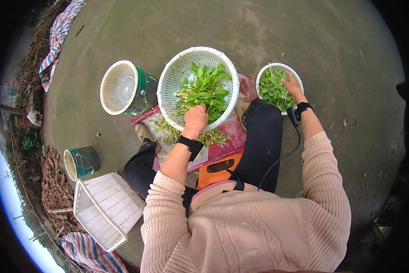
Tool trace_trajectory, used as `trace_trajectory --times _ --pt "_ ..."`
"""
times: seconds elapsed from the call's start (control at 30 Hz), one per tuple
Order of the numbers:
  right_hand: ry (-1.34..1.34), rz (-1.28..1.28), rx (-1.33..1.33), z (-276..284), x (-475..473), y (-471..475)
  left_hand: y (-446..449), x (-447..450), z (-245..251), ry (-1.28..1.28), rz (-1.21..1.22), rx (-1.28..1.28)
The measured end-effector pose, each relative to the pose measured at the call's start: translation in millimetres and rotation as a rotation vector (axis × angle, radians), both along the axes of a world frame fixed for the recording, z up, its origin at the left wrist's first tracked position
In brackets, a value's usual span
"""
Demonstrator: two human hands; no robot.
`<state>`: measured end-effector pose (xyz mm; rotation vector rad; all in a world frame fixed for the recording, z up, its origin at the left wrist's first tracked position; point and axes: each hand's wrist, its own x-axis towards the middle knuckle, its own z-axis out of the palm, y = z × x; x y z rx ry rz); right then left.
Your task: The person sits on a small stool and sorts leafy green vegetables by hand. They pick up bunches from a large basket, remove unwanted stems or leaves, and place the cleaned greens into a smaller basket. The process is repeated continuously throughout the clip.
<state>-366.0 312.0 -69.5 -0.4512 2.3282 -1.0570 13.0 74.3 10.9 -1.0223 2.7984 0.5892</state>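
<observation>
A large white plastic colander (170, 73) stands before me, with a heap of leafy greens (207, 90) in it. At the near side of that heap is my left hand (196, 117), its fingers curled in against the leaves; whether they grip any is hidden. To the right, my right hand (292, 85) rests with spread fingers over the greens (274, 87) in a smaller white basket (259, 76). Loose trimmed stems and leaves (170, 131) lie under the large colander's near edge, on a red and white plastic sack (230, 145).
Left of the colander, a white basket (119, 87) sits in the mouth of a green bucket (144, 90). A smaller green bucket (86, 162) and a tipped white crate (112, 198) are farther left. An orange plastic stool (207, 177) shows between my legs. Striped sheeting (62, 30) lies upper left.
</observation>
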Motion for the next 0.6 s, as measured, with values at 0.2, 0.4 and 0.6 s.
trace_trajectory --times 0.2,0.4,0.6 --pt "-0.203 0.094 -0.287 61 19 -21 -21 21 28 0.326 0.162 0.35" --pt "-0.316 0.545 -0.39 185 102 -93 -23 46 81 0.583 0.385 1.109" --pt "-0.497 0.862 -0.332 219 220 -139 -9 68 117 0.661 0.316 1.289"
